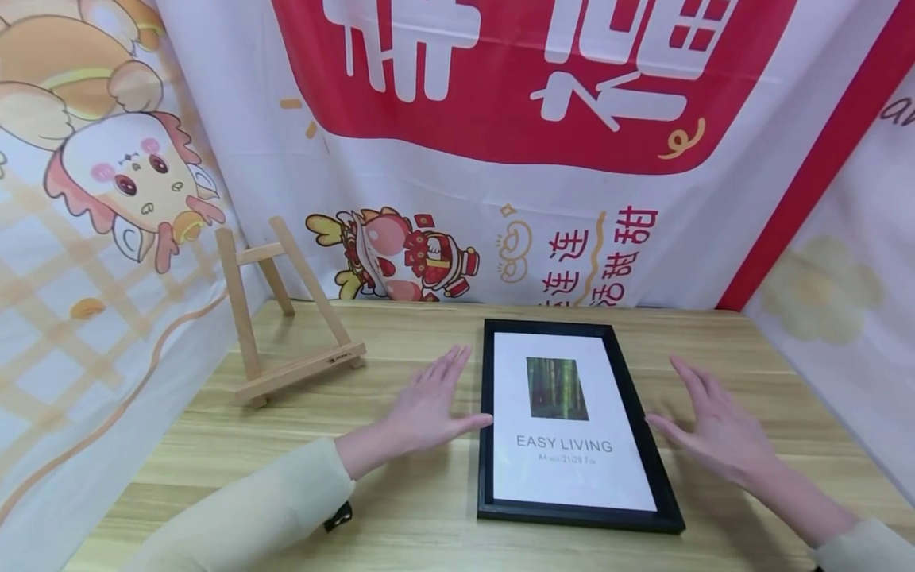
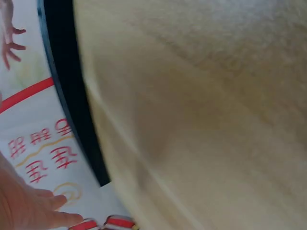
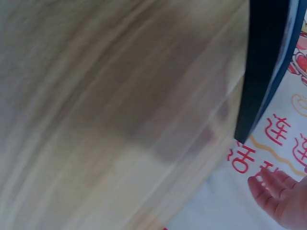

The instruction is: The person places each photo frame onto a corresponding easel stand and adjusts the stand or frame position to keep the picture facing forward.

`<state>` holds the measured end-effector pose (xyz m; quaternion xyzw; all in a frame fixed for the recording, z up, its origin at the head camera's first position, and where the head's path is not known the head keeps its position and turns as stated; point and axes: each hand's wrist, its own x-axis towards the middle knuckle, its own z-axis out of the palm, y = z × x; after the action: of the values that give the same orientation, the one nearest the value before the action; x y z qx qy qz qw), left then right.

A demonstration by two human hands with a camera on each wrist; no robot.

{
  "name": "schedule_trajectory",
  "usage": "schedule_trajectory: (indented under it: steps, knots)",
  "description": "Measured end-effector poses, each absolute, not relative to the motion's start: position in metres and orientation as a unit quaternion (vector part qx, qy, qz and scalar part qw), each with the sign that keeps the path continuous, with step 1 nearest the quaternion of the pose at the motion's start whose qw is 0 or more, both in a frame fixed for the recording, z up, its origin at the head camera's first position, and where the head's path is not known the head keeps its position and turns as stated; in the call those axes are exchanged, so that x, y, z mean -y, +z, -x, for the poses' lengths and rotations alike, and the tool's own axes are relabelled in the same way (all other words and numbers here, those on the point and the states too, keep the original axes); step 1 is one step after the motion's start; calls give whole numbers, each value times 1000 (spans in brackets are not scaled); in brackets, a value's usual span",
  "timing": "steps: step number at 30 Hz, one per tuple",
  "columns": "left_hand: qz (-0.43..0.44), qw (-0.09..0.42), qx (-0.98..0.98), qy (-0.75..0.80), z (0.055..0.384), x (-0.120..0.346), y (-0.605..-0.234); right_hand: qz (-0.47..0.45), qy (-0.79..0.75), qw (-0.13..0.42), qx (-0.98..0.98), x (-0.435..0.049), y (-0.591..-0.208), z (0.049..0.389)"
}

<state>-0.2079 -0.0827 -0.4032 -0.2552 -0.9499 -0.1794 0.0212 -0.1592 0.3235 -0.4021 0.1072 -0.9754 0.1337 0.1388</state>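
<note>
A black picture frame [image 1: 488, 477] lies flat on the wooden table, with a white insert reading "EASY LIVING" and a small green forest picture [image 1: 557, 388]. At its left side my left hand [image 1: 426, 409] is spread, the thumb tip right at the frame's edge. My right hand [image 1: 717, 429] is spread on the opposite side, its thumb tip close to the right edge. Neither hand grips anything. In the left wrist view the hand [image 2: 29, 206] shows at the lower left, beside the frame's dark edge [image 2: 67, 76]. The right wrist view has the other hand [image 3: 283, 199] at lower right.
A small wooden easel [image 1: 300, 372] stands at the back left of the table [image 1: 400, 508]. Printed cloth walls [image 1: 400, 175] enclose the table at the back and both sides. A small black object [image 1: 338, 517] shows beneath the left sleeve [image 1: 286, 492].
</note>
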Motion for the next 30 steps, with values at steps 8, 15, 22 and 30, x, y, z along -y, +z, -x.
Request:
schedule_trajectory:
  steps: [8, 15, 22, 30]
  knots:
    - [220, -27, 925, -308, 218, 69, -422, -119, 196, 111, 967, -329, -418, 167]
    - [202, -76, 908, -358, 223, 64, -436, -108, 233, 53, 965, -330, -434, 171]
    - [201, -98, 906, -360, 222, 64, -445, -112, 281, 25, 953, -329, -442, 172]
    - [189, -110, 909, -355, 224, 62, -447, -101, 302, 0, 948, -321, -445, 172]
